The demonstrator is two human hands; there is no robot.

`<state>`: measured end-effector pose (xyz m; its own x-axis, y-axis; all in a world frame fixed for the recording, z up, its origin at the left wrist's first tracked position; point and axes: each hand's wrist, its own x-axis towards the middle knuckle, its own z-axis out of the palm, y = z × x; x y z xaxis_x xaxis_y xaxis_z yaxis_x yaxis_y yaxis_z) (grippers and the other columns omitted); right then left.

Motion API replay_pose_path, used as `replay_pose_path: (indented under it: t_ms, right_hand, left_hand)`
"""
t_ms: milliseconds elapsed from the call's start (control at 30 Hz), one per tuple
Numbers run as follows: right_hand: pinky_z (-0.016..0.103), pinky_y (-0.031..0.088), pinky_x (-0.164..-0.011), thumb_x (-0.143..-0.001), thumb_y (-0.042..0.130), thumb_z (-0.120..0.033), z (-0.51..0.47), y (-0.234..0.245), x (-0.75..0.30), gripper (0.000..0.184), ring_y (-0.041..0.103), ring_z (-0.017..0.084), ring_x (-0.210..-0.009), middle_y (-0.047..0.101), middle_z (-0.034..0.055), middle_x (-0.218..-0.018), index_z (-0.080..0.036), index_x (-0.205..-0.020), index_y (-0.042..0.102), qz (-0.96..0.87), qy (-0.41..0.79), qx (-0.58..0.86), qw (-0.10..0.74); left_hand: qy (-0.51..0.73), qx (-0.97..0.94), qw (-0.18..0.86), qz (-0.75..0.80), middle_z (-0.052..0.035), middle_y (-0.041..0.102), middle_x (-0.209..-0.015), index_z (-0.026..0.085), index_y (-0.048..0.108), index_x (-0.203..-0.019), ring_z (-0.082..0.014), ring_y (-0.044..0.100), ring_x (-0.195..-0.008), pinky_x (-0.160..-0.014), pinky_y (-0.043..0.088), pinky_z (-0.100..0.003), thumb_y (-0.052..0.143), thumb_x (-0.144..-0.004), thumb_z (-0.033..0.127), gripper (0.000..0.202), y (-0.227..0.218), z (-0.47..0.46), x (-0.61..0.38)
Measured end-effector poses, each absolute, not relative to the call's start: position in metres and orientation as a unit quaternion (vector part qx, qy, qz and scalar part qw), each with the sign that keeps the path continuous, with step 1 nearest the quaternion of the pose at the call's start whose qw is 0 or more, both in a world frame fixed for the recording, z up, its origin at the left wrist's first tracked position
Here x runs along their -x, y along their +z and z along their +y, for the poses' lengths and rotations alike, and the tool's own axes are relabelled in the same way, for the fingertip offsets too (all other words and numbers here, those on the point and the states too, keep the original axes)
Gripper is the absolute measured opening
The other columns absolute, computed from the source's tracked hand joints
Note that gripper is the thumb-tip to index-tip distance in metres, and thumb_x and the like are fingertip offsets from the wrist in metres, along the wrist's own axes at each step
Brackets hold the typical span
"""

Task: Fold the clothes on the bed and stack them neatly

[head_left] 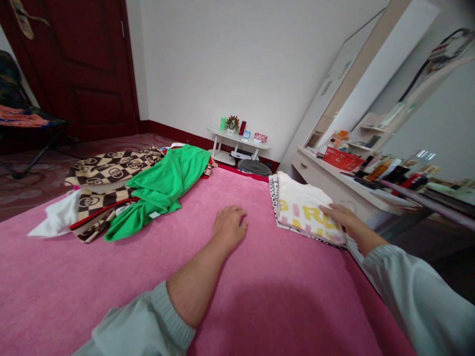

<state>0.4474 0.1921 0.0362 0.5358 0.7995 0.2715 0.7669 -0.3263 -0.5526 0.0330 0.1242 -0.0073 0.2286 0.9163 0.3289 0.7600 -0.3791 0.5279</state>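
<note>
My left hand rests on the pink bedspread, its fingers loosely spread and nothing in them. At the right edge of the bed lies a small stack of folded clothes, topped by a white T-shirt with yellow and pink lettering. Stretched fingers of my right hand touch the right side of this shirt from above. Beneath it a black-and-white patterned garment shows at the edge. On the far left side of the bed, a green garment lies crumpled over a brown-and-cream checked garment.
A dressing table with a red basket, bottles and a mirror stands along the right. Beyond the bed is a small white table with ornaments. A folding chair stands left, near a dark red door.
</note>
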Motion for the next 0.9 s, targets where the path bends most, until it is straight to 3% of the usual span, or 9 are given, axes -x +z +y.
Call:
replay_pose_path:
  t_ms: [100, 200, 367, 433, 567, 767, 900]
  right_hand:
    - [0.038, 0.050, -0.075, -0.064, 0.073, -0.045, 0.174, 0.049, -0.447, 0.060, 0.063, 0.027, -0.088, 0.065, 0.0138, -0.102, -0.014, -0.115, 0.063, -0.477, 0.018, 0.837, 0.269]
    - [0.046, 0.048, -0.080, -0.071, 0.069, -0.044, 0.158, 0.064, -0.429, 0.057, 0.061, 0.031, -0.095, 0.062, 0.0154, -0.109, -0.019, -0.121, 0.060, -0.481, -0.104, 0.846, 0.204]
    - [0.049, 0.035, -0.100, -0.091, 0.037, -0.052, 0.152, 0.057, -0.364, 0.056, 0.039, 0.029, -0.127, 0.039, 0.0128, -0.142, -0.024, -0.139, 0.041, -0.549, -0.262, 0.757, 0.239]
    - [0.052, 0.029, -0.105, -0.094, 0.026, -0.055, 0.155, 0.037, -0.342, 0.058, 0.033, 0.030, -0.132, 0.031, 0.0107, -0.148, -0.026, -0.143, 0.035, -0.575, -0.228, 0.760, 0.199]
    - [0.059, 0.028, -0.103, -0.091, 0.024, -0.062, 0.165, 0.006, -0.328, 0.059, 0.032, 0.032, -0.133, 0.031, 0.0074, -0.150, -0.035, -0.141, 0.037, -0.589, -0.079, 0.799, 0.085]
    - [0.067, 0.021, -0.100, -0.095, 0.020, -0.055, 0.140, -0.002, -0.298, 0.056, 0.016, 0.035, -0.140, 0.016, 0.0071, -0.156, -0.036, -0.147, 0.024, -0.527, -0.090, 0.841, 0.081]
    - [0.067, 0.015, -0.102, -0.095, 0.021, -0.051, 0.098, -0.015, -0.258, 0.056, 0.000, 0.036, -0.142, 0.003, 0.0059, -0.158, -0.035, -0.149, 0.017, -0.527, -0.113, 0.837, 0.095]
  left_hand:
    - [0.304, -0.773, 0.130, 0.541, -0.0044, 0.063, -0.114, 0.023, 0.068, -0.106, -0.0227, 0.053, -0.109, -0.096, 0.040, -0.037, 0.053, -0.084, 0.029, 0.027, -0.006, 0.124, -0.033]
    - [0.302, -0.774, 0.131, 0.542, -0.0044, 0.064, -0.114, 0.023, 0.068, -0.106, -0.0228, 0.054, -0.108, -0.096, 0.040, -0.037, 0.052, -0.084, 0.029, 0.028, -0.006, 0.124, -0.032]
    - [0.303, -0.774, 0.130, 0.541, -0.0037, 0.063, -0.114, 0.024, 0.068, -0.106, -0.0222, 0.054, -0.109, -0.096, 0.040, -0.036, 0.052, -0.084, 0.029, 0.027, -0.008, 0.126, -0.033]
    - [0.300, -0.777, 0.126, 0.538, -0.0037, 0.063, -0.115, 0.024, 0.068, -0.107, -0.0220, 0.053, -0.109, -0.096, 0.040, -0.036, 0.052, -0.085, 0.029, 0.028, -0.009, 0.126, -0.033]
    - [0.283, -0.787, 0.115, 0.536, -0.0030, 0.060, -0.121, 0.026, 0.066, -0.111, -0.0221, 0.051, -0.112, -0.098, 0.038, -0.037, 0.051, -0.085, 0.032, 0.031, -0.011, 0.126, -0.032]
    - [0.241, -0.809, 0.072, 0.532, -0.0034, 0.053, -0.133, 0.029, 0.058, -0.124, -0.0229, 0.045, -0.123, -0.104, 0.033, -0.039, 0.042, -0.088, 0.040, 0.040, -0.015, 0.120, -0.035]
    - [0.170, -0.824, 0.053, 0.538, -0.0064, 0.036, -0.149, 0.026, 0.043, -0.139, -0.0284, 0.029, -0.137, -0.112, 0.019, -0.050, 0.031, -0.091, 0.049, 0.055, -0.018, 0.111, -0.042]
